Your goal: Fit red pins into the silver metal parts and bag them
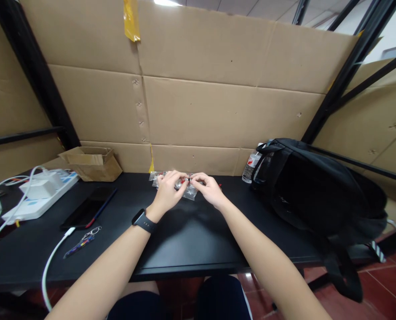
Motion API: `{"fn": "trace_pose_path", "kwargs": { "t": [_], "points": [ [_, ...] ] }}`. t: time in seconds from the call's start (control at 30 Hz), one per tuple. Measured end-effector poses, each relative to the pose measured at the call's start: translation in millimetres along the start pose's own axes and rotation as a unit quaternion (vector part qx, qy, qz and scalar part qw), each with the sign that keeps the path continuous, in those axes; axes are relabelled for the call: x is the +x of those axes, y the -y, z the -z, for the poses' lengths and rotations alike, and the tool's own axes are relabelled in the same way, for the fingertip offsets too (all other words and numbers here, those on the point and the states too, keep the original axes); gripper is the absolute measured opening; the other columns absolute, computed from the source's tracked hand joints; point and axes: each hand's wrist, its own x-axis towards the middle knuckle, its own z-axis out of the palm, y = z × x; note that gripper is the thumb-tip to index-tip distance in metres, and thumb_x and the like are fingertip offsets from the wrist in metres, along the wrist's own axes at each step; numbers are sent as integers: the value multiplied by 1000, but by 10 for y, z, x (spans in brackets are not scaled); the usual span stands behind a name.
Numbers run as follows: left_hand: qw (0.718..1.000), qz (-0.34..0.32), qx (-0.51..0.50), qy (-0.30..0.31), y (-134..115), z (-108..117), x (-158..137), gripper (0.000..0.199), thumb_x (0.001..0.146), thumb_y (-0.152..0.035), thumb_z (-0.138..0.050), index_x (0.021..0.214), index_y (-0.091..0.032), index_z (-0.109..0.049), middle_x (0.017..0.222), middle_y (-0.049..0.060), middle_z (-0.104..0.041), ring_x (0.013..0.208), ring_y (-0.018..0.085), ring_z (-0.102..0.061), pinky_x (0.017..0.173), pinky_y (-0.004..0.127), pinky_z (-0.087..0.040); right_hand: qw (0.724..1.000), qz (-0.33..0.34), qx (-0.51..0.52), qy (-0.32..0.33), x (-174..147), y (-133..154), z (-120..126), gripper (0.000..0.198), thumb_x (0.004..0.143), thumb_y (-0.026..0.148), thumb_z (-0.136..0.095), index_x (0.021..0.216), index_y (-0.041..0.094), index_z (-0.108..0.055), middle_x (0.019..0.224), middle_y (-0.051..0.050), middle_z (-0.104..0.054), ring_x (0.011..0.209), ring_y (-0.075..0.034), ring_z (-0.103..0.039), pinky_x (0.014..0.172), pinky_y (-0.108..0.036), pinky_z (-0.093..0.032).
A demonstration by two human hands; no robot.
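Observation:
At the back of the black table, my left hand [167, 192] and my right hand [210, 190] are close together, fingers curled in. Between them is a small clear plastic bag [190, 194], with a bit of red showing near my left fingertips. Both hands pinch at this bag; what is inside is too small to make out. More clear bags [154, 177] lie beside and partly under my left hand. Something small and red shows just past my right hand. A dark watch [143, 221] is on my left wrist.
On the left are a power strip [41, 200] with white cables, an open cardboard box [93, 163], a dark phone [89, 206], a pen [101, 209] and a keyring [81, 246]. A water bottle [250, 166] and a black backpack [321, 191] stand right. Cardboard [201, 111] walls the back.

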Motion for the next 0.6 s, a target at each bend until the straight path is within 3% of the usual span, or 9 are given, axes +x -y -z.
{"fn": "trace_pose_path", "kwargs": {
  "t": [0.13, 0.3, 0.43, 0.5, 0.6],
  "points": [
    [998, -1, -62, -20, 4, -7, 5, 25, 96, -28, -56, 120, -25, -62, 119, 5, -71, 112, 23, -65, 100, 38, -42, 992, 45, -114, 12, -19, 93, 61, 16, 90, 31, -64, 80, 20, -68, 111, -7, -64, 106, -21, -63, 98, -37, -47],
    [996, -14, -54, 67, 30, -116, -33, 44, 91, -29, -63, 134, -28, -55, 125, 5, -71, 117, 25, -65, 101, 41, -42, 974, 116, -192, 37, -41, 179, 154, 8, 90, 22, -59, 85, 20, -65, 120, -10, -58, 111, -22, -59, 100, -38, -46],
    [994, -25, -36, 105, 19, -180, -53, 26, 92, -30, -63, 118, -28, -67, 121, 5, -73, 114, 27, -65, 99, 43, -41, 978, 111, -177, 15, -32, 196, 181, 11, 91, 25, -59, 83, 19, -64, 119, -11, -57, 114, -22, -58, 96, -36, -48],
    [993, -31, -30, 110, 14, -177, -54, 15, 93, -32, -63, 103, -29, -72, 117, 4, -74, 114, 27, -63, 98, 43, -40, 982, 92, -166, 26, -19, 198, 184, 13, 91, 28, -60, 83, 19, -65, 119, -10, -57, 111, -22, -59, 92, -35, -50],
    [995, -21, -17, 100, 20, -152, -49, 14, 93, -36, -64, 89, -28, -75, 110, 4, -75, 110, 27, -62, 96, 44, -39, 985, 67, -145, 62, 16, 141, 248, 17, 92, 33, -60, 85, 20, -67, 116, -9, -61, 103, -20, -62, 84, -32, -51]
  ]
}}
